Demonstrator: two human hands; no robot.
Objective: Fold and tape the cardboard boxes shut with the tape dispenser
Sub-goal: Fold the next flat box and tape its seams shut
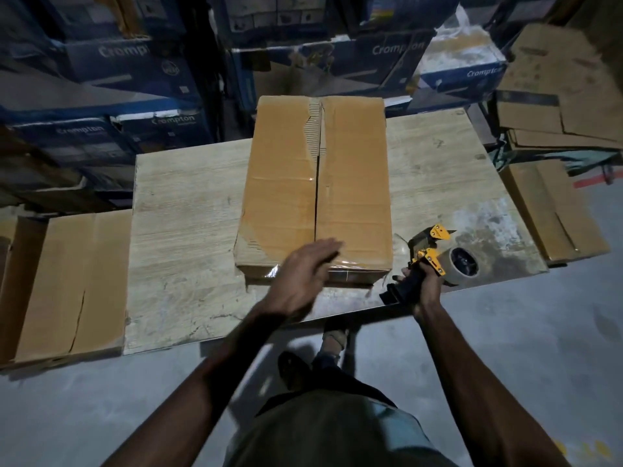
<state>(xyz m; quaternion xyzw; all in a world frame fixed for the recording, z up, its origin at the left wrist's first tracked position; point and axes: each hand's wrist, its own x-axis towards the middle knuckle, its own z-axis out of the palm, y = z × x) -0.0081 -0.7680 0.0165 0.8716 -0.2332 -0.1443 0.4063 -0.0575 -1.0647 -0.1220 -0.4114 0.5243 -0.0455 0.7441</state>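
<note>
A brown cardboard box (pixel 283 183) lies on a low wooden table (pixel 182 237), its two top flaps folded in and meeting along a centre seam. The paper is torn near the seam's far end, and clear tape shines along the box's near edge. My left hand (pixel 300 274) is over the near edge of the box with its fingers straight, blurred. Right of the box, my right hand (pixel 426 281) grips the black handle of a yellow and black tape dispenser (pixel 438 257) with a roll of tape on it.
A flattened cardboard box (pixel 67 284) lies left of the table, more cardboard (pixel 556 210) right of it and stacked at the back right. Blue printed cartons (pixel 135 62) fill the shelves behind. My feet stand on grey floor at the table's near edge.
</note>
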